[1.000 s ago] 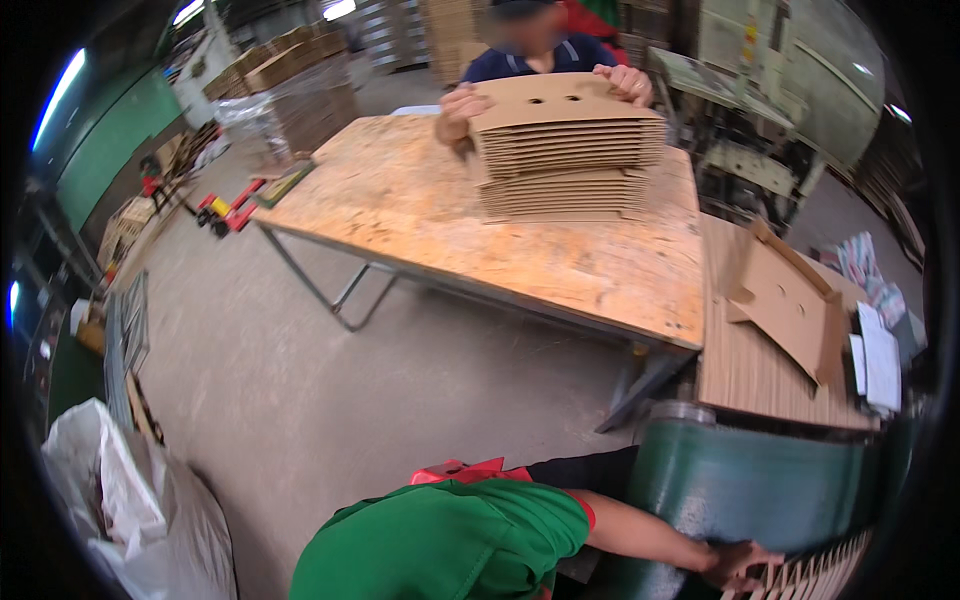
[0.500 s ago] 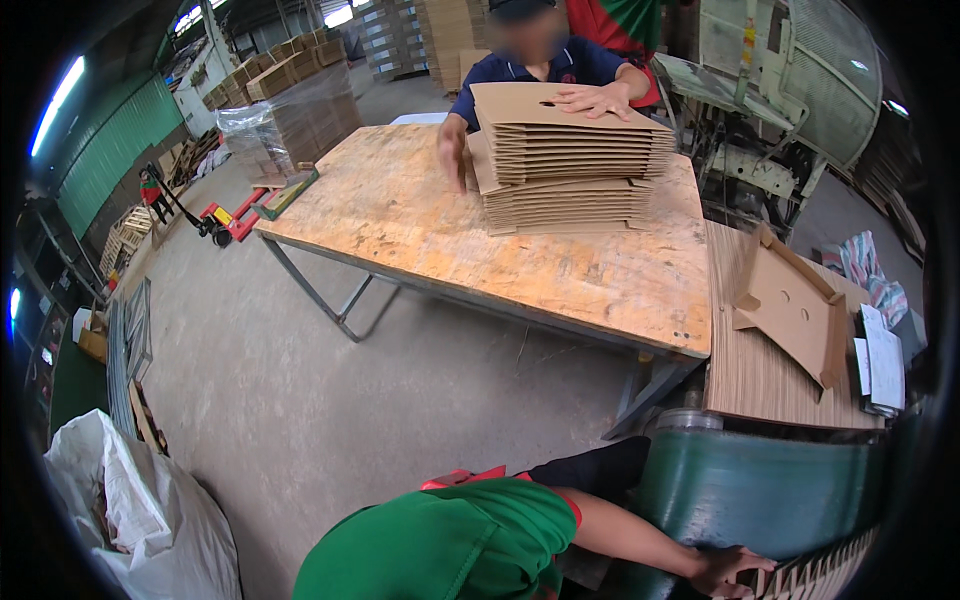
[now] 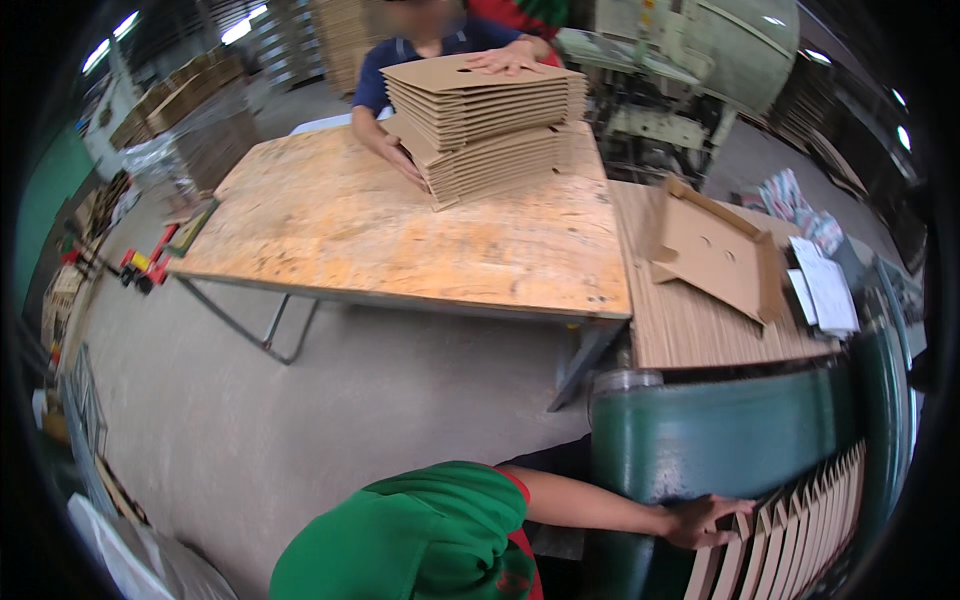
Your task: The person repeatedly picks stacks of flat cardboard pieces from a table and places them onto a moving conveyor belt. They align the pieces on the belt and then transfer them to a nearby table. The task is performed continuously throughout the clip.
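My left hand (image 3: pixel 706 521) reaches from the green sleeve across to the right. Its fingers are spread and touch the near-left end of a row of folded cardboard pieces (image 3: pixel 778 540). These stand on edge, packed side by side, on a green conveyor belt (image 3: pixel 690 435). My right hand is out of view. Across the wooden table (image 3: pixel 400 250), a co-worker in a dark blue shirt handles a tall stack of flat folded cardboard (image 3: pixel 480 120). One of that person's hands lies flat on top; the other is at the stack's lower left edge.
An open cardboard tray (image 3: pixel 715 250) lies on a side table (image 3: pixel 660 325), near white papers (image 3: pixel 825 285) and a striped cloth (image 3: pixel 795 210). A pale green machine (image 3: pixel 690 60) stands behind. At the left are a red pallet jack (image 3: pixel 145 262) and a white sack (image 3: pixel 130 550).
My view has swung right, bringing more of the cardboard row into sight. The co-worker's lower hand has come against the stack, whose lower part now sits at a different angle.
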A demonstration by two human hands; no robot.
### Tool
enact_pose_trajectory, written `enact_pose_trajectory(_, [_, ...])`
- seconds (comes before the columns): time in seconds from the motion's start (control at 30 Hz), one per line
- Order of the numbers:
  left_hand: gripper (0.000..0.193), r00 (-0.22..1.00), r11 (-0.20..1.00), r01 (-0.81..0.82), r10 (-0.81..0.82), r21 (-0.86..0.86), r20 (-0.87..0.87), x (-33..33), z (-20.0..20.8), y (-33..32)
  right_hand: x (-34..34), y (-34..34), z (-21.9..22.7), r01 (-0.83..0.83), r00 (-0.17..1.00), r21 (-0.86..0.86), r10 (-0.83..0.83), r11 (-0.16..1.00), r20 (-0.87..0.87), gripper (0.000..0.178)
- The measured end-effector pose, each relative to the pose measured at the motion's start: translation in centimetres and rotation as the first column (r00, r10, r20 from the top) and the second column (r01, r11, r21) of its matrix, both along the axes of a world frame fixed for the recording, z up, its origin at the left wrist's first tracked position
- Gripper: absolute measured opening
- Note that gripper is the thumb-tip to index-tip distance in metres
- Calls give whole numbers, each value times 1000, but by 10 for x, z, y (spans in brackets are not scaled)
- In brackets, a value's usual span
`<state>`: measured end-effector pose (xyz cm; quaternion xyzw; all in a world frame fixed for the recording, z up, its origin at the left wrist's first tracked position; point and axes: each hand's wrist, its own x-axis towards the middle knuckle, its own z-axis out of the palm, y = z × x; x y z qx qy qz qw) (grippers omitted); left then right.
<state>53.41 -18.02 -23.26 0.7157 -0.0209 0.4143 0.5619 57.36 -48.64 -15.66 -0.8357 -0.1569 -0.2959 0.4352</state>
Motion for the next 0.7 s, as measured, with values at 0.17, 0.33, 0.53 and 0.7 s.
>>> enact_pose_trajectory(0.17, [59,970,991,9,-41,-133,-241,-21,19,0,22,-31,-25,10,999,-63,-7,998,43,46])
enact_pose_trajectory(0.33, [49,950,990,-98,63,-102,-305,-31,45,1,-6,-15,-26,215,957,81,-194,973,-217,38])
enact_pose_trajectory(0.53, [57,974,989,-139,129,-40,-185,-44,77,-15,-32,-1,9,216,974,101,-208,971,-88,35])
enact_pose_trajectory(0.7, [66,969,996,-83,72,-34,-238,-51,87,-14,-29,6,25,246,967,128,-235,961,-99,48])
